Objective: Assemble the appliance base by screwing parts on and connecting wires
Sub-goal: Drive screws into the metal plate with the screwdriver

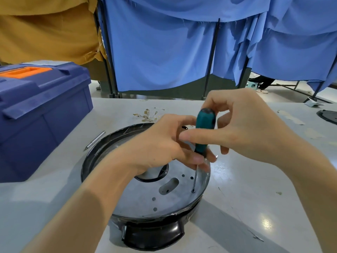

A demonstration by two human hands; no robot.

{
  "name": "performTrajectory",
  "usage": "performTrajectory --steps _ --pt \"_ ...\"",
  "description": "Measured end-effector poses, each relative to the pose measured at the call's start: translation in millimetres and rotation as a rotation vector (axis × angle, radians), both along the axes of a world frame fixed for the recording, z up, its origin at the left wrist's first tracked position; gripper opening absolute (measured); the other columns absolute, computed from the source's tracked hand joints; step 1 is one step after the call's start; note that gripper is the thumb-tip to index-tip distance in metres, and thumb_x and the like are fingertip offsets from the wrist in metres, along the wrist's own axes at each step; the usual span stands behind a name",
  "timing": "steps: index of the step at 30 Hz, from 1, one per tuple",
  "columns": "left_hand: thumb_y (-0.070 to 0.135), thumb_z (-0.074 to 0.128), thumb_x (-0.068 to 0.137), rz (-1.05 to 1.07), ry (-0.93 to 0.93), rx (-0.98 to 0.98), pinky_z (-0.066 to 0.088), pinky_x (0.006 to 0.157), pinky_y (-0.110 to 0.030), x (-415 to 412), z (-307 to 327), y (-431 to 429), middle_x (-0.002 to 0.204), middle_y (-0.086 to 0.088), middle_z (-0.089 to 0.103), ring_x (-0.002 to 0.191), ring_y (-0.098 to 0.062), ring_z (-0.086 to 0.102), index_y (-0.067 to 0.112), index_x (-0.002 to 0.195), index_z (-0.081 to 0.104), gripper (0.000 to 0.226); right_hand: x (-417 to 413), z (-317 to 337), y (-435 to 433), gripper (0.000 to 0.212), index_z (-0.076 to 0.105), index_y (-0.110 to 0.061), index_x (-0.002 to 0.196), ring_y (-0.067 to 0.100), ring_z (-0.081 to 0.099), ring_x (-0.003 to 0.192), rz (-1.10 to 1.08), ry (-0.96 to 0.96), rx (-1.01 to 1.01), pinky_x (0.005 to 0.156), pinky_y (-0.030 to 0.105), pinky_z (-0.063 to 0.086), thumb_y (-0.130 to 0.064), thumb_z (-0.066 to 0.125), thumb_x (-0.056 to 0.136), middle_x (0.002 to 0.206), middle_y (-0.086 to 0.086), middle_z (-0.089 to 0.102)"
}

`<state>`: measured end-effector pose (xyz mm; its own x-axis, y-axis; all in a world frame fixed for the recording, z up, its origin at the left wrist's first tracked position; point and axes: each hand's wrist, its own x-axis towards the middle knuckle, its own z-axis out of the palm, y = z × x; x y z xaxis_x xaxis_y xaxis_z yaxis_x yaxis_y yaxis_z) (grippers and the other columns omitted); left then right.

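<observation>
On the grey table (255,179), left side: blue toolbox (42,114), lid closed, orange handle on top. Blue curtains (164,52) hang behind the table's far edge.

Appliance base (151,232) sits at table centre, just right of the toolbox: a round black shell, with a grey metal plate (145,196) lying flat in its top. Plate shows a round centre opening, an oblong slot and several small holes.

Left hand (160,143) is over the plate, fingers curled round the bottom of the screwdriver (204,125) handle where the shaft starts. Right hand (242,128) pinches the teal handle higher up, thumb across its front, fingers behind.

Screwdriver near upright, slightly tilted; tip seated in a hole near the plate's right edge. Screw (193,191) probably under the tip, though too small to confirm.

Loose wires (147,115) with gold terminals lie beyond the base. Slim pointed metal tool (94,140) lies between toolbox and base.
</observation>
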<state>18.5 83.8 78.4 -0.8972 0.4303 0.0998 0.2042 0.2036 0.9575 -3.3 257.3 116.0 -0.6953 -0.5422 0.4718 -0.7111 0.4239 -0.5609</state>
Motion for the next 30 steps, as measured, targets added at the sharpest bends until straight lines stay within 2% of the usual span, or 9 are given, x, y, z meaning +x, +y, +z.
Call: performTrajectory --steps 4,6,9,12,14,19,22,24,30 --pt "-0.01 0.074 0.077 0.012 0.03 -0.061 0.058 0.085 -0.042 1 2 -1 0.102 -0.017 0.072 0.09 -0.033 0.072 0.017 0.112 0.062 0.045 0 -2 4 0.014 0.069 -0.017 0.089 0.021 0.064 0.042 0.161 -0.094 -0.06 0.04 0.019 0.046 -0.025 0.076 0.079 0.07 -0.006 0.066" --pt "-0.002 0.082 0.071 0.07 0.05 -0.101 0.057 0.085 -0.05 1 3 2 0.103 -0.024 0.068 0.087 -0.036 0.071 0.008 0.112 0.061 0.048 -1 -2 1 0.025 0.065 -0.014 0.076 0.016 0.061 0.037 0.093 -0.023 -0.066 0.036 0.018 0.044 -0.036 0.078 0.075 0.061 -0.006 0.065" --pt "-0.012 0.072 0.078 0.055 0.004 -0.032 0.06 0.077 -0.042 1 1 3 0.101 -0.027 0.069 0.084 -0.035 0.073 0.001 0.116 0.059 0.043 0 1 1 0.047 0.065 -0.013 0.072 0.015 0.059 0.035 0.023 -0.004 -0.01 0.035 0.018 0.043 -0.058 0.076 0.062 0.059 0.003 0.064" --pt "-0.017 0.066 0.08 0.03 -0.02 -0.002 0.06 0.081 -0.042 1 2 0 0.102 -0.02 0.072 0.088 -0.034 0.073 0.008 0.117 0.06 0.046 0 1 5 0.029 0.072 -0.018 0.088 0.02 0.065 0.043 0.153 -0.125 -0.027 0.04 0.021 0.049 -0.042 0.078 0.073 0.069 -0.001 0.069" --pt "-0.012 0.075 0.075 0.037 0.01 -0.028 0.057 0.087 -0.047 2 3 2 0.102 -0.022 0.07 0.091 -0.034 0.072 0.008 0.112 0.061 0.045 -1 -1 4 0.021 0.072 -0.011 0.084 0.019 0.064 0.041 0.172 -0.136 -0.058 0.04 0.021 0.049 -0.03 0.078 0.078 0.062 0.001 0.067" --pt "-0.013 0.071 0.078 0.022 -0.009 0.003 0.059 0.08 -0.046 1 1 4 0.102 -0.029 0.066 0.088 -0.041 0.071 0.001 0.117 0.056 0.044 -1 -4 -2 0.049 0.068 -0.007 0.066 0.011 0.055 0.034 0.054 -0.049 0.021 0.035 0.018 0.042 -0.055 0.074 0.067 0.05 0.005 0.062" --pt "-0.019 0.063 0.081 -0.028 -0.033 0.036 0.058 0.084 -0.043 0 1 -4 0.103 -0.02 0.071 0.092 -0.038 0.071 0.011 0.119 0.057 0.049 -1 -3 0 0.027 0.071 -0.012 0.089 0.01 0.064 0.047 0.168 -0.096 -0.009 0.043 0.01 0.044 -0.035 0.078 0.078 0.068 -0.001 0.067" --pt "-0.016 0.068 0.079 -0.037 -0.009 0.021 0.058 0.085 -0.041 1 3 -4 0.101 -0.017 0.072 0.092 -0.033 0.072 0.012 0.111 0.059 0.043 0 -3 0 0.017 0.07 -0.011 0.095 0.018 0.067 0.05 0.214 -0.131 -0.062 0.044 0.017 0.049 -0.021 0.075 0.082 0.078 -0.002 0.069" --pt "-0.017 0.065 0.081 -0.035 -0.004 0.08 0.059 0.074 -0.034 2 1 1 0.099 -0.023 0.069 0.087 -0.033 0.073 0.006 0.112 0.059 0.039 0 0 -2 0.053 0.067 -0.011 0.078 0.014 0.057 0.04 0.057 -0.012 -0.05 0.037 0.017 0.042 -0.06 0.075 0.058 0.068 0.006 0.067"
